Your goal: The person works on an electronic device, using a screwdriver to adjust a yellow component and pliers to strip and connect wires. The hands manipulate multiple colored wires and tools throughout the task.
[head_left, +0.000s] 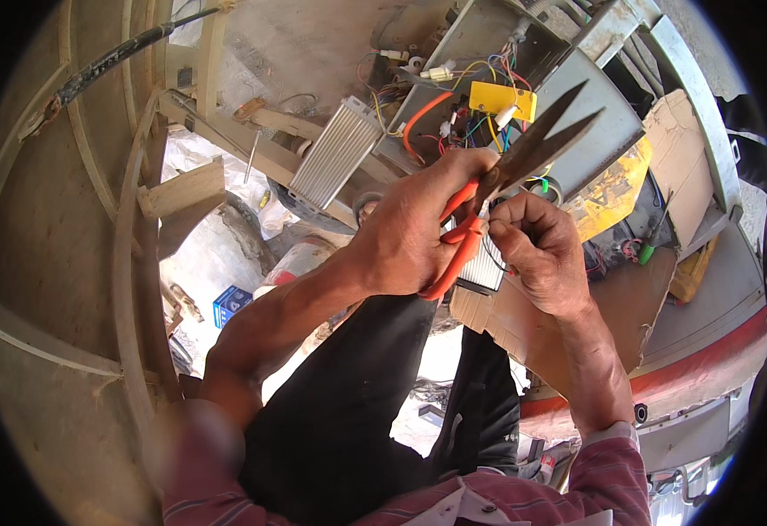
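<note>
My left hand [405, 228] is wrapped around the orange handles of a large pair of scissors [534, 149]. Their dark, worn blades stand slightly apart and point up and to the right. Close beside the pivot, my right hand [548, 252] pinches with thumb and forefinger at the end of a thin dark wire [494, 259]; the fingers hide most of it. Below the hands sits a pale finned metal box [481, 270], partly covered by the handles. Just beyond the blades, a yellow plate [499, 100] lies among coloured wires and white connectors.
A silver finned unit [338, 156] leans at centre left. Cardboard [537, 337] lies under my right forearm, with another piece [680, 171] farther right. A green-handled screwdriver [647, 252] rests near it. A blue box [231, 306] stands on the floor by a wooden frame [129, 263].
</note>
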`<action>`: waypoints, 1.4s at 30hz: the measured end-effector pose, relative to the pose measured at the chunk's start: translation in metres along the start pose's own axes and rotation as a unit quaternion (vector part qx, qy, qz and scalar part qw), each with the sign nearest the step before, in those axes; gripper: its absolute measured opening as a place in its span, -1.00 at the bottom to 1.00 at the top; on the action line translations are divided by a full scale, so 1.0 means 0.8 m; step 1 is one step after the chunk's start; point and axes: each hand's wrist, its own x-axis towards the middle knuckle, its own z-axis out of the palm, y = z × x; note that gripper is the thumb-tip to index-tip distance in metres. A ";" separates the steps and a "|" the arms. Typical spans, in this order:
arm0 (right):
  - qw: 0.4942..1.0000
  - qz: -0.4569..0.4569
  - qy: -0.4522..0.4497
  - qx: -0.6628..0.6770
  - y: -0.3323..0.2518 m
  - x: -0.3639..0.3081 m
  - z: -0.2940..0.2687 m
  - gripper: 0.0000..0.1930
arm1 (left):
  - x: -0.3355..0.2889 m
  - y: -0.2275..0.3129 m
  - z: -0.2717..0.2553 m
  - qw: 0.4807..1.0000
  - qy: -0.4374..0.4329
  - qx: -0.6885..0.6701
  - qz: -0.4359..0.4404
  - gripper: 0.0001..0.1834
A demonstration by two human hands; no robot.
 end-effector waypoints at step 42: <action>0.980 -0.088 0.175 0.042 -0.017 0.008 -0.037 -0.79 | -0.052 -0.116 -0.077 0.811 0.024 0.524 -0.260 -0.15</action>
